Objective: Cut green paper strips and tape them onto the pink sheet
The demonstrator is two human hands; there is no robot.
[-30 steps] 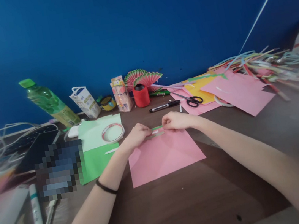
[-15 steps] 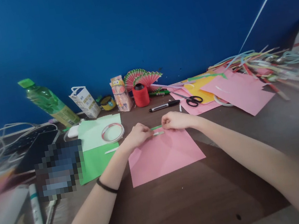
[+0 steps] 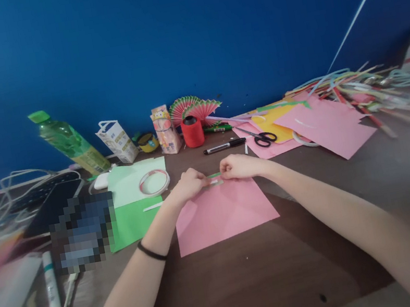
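A pink sheet of paper [image 3: 224, 216] lies on the dark table in front of me. Along its far edge runs a green strip [image 3: 214, 175], and a short white strip [image 3: 215, 182] lies just below that. My left hand [image 3: 192, 182] pinches the far edge at its left part. Close by on the right, my right hand [image 3: 234, 168] has its fingertips closed on the same edge. The fingers hide the ends of the green strip, and I cannot see how the edge is folded under them.
Left of the paper, a tape roll [image 3: 153, 182] rests on light green paper [image 3: 123, 184]. Scissors [image 3: 265, 138], a black marker [image 3: 225, 145] and pink and yellow sheets [image 3: 323, 127] lie behind and right. A green bottle [image 3: 70, 143], a carton [image 3: 119, 143] and red thread spool [image 3: 192, 132] stand along the wall.
Both hands stay at the far edge of the pink paper. The green strip between them looks narrower, with pink now showing below it. The view has shifted slightly.
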